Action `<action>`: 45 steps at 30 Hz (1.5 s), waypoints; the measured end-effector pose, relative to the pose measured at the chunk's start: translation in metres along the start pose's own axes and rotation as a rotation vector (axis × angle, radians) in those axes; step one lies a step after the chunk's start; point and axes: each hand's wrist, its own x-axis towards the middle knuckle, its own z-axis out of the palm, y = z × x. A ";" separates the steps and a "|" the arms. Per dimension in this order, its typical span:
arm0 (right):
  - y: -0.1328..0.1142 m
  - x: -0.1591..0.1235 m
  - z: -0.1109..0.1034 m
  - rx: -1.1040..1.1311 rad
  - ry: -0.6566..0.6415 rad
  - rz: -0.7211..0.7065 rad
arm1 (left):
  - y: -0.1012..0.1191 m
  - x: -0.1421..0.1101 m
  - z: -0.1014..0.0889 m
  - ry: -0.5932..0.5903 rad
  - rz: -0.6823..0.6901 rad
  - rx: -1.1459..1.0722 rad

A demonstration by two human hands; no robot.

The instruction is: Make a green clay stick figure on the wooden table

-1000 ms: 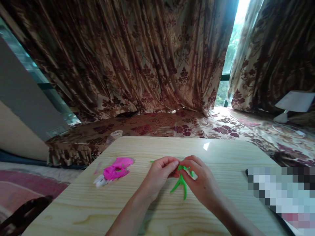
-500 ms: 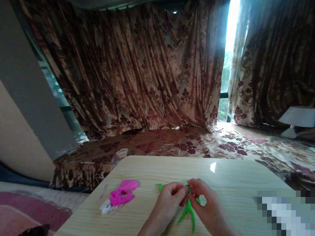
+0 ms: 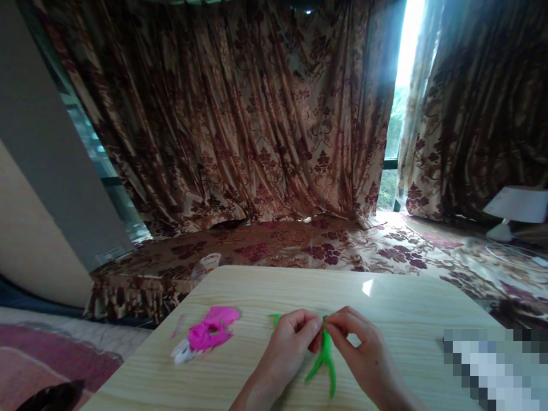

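Over the table, my left hand (image 3: 295, 339) and my right hand (image 3: 358, 335) meet with thumbs and fingers pinched together. Between them hangs a bright green branching piece (image 3: 326, 349), soft-looking like modelling clay, with two leg-like strands spreading at its lower end. Both hands grip its upper end, where a small darker green bit shows; the rest there is covered by my fingers. Another green bit (image 3: 275, 319) pokes out to the left, behind my left hand; I cannot tell whether it joins the piece.
A crumpled pink sheet or flattened mass (image 3: 216, 328) lies on the pale wooden table (image 3: 240, 285), with a white crumpled bit (image 3: 184, 352) beside it. A clear container (image 3: 206, 265) stands past the far left edge. A white lamp (image 3: 516, 205) is at the far right. A blurred-out area covers the lower right.
My fingertips have drawn closer together at the green piece's top, with the right fingers now in a tighter pinch. The view has shifted slightly.
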 end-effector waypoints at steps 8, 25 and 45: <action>0.001 -0.001 0.003 0.013 0.001 0.000 | -0.007 0.000 0.002 -0.079 -0.026 -0.054; 0.002 0.001 -0.001 0.055 -0.021 0.003 | -0.005 -0.003 0.002 -0.113 -0.032 -0.078; 0.007 0.001 -0.008 0.076 0.005 0.097 | -0.001 0.001 -0.002 -0.064 0.036 0.042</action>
